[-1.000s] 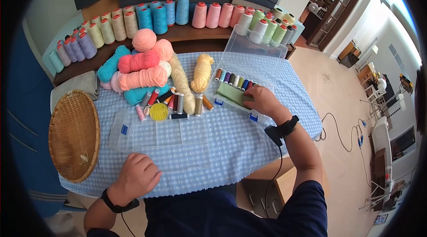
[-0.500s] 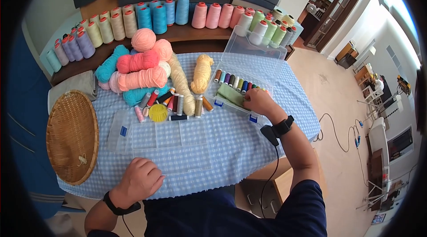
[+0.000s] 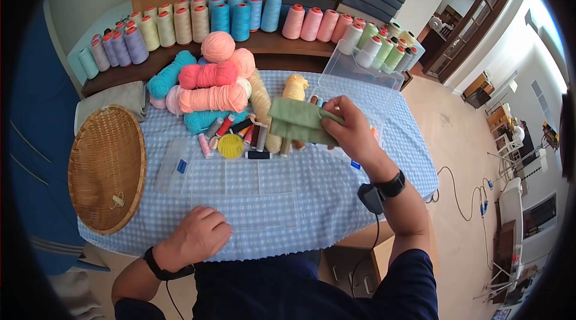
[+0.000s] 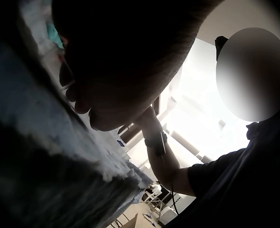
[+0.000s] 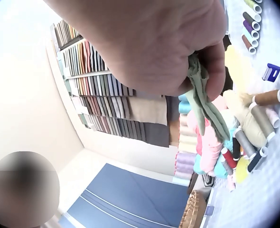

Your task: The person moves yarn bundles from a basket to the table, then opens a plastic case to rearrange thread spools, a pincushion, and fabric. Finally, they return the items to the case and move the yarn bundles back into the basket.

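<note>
My right hand (image 3: 354, 134) pinches a folded green cloth (image 3: 300, 123) between thumb and fingers, holding it up over the see-through plastic case whose lid (image 3: 366, 84) stands raised. In the right wrist view the cloth (image 5: 206, 107) hangs in folds from the fingertips. Beyond it lies a row of small thread spools (image 5: 250, 31), mostly hidden behind cloth and hand in the head view. My left hand (image 3: 201, 234) rests by the table's front edge, its fingers loosely curled with nothing in them. Close ahead of it lies a second see-through divided case (image 3: 243, 179).
A heap of yarn skeins (image 3: 210, 98) and loose thread spools (image 3: 259, 155) lies mid-table beside a yellow round item (image 3: 231, 146). A wicker basket (image 3: 108, 170) sits at the left. Large thread cones (image 3: 240, 21) line the shelf behind.
The green cloth has come up out of the case in my right hand and moved left. Before, it lay in front of the spools. My left hand stays near the table edge.
</note>
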A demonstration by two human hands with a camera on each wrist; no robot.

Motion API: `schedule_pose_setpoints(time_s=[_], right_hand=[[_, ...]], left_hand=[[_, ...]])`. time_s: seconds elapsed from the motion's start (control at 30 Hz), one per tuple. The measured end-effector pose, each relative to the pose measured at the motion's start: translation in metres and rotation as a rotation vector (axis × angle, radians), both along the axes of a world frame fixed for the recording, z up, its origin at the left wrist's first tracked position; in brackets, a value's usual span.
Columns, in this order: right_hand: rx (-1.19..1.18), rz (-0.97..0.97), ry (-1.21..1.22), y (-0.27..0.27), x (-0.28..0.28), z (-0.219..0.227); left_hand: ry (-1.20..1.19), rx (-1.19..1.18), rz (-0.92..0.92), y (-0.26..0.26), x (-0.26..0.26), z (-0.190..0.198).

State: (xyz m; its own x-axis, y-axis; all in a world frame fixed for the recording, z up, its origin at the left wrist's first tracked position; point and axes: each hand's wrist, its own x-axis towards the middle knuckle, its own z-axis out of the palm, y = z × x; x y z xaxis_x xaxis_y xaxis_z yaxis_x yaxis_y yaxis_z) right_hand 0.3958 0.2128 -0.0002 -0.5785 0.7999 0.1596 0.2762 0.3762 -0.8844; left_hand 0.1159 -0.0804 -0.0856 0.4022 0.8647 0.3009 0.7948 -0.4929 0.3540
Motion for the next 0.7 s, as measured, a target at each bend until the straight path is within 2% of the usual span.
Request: schedule_pose_setpoints(time_s=[0.03,0.1,0.2,0.23,0.3,0.33,0.37,0.43,0.5,0.63,0.67,0.7], right_hand=[[-0.113,0.030,0.063,0.002,-0.010,0.002],[-0.047,0.080,0.106,0.015,-0.029,-0.006],[-0.203,0.084,0.398,0.031,-0.054,-0.017],[-0.201,0.085,0.398,0.037,-0.056,-0.025],[0.229,0.020,-0.048,0.044,-0.056,-0.037],[0.371,-0.001,-0.153,0.039,-0.048,-0.032],[0.371,-0.007,-0.157,0.040,-0.038,-0.032],[0.548,-0.225,-0.194,0.046,-0.010,-0.031],[0.594,-0.423,-0.287,0.077,0.036,-0.043],[0.727,-0.999,-0.287,0.138,0.125,-0.087],[0.686,-1.081,-0.357,0.158,0.146,-0.109],[0.687,-1.089,-0.360,0.159,0.154,-0.108]], left_hand=[[-0.013,0.005,-0.007,-0.001,0.000,-0.001],[-0.043,0.031,-0.002,0.000,0.001,-0.001],[-0.076,0.048,0.001,-0.001,0.002,0.001],[-0.081,0.040,0.001,-0.001,0.002,0.001],[-0.081,0.043,0.001,-0.002,0.002,0.001],[-0.082,0.043,-0.002,-0.001,0.002,0.001],[-0.086,0.044,-0.008,-0.002,0.002,0.001],[-0.084,0.037,0.018,-0.003,0.002,-0.001],[-0.070,0.021,0.013,-0.005,0.000,-0.005],[-0.042,-0.002,0.008,-0.004,-0.002,-0.006],[-0.043,-0.001,0.001,-0.003,0.000,-0.005],[-0.043,0.008,-0.001,-0.002,0.001,-0.004]])
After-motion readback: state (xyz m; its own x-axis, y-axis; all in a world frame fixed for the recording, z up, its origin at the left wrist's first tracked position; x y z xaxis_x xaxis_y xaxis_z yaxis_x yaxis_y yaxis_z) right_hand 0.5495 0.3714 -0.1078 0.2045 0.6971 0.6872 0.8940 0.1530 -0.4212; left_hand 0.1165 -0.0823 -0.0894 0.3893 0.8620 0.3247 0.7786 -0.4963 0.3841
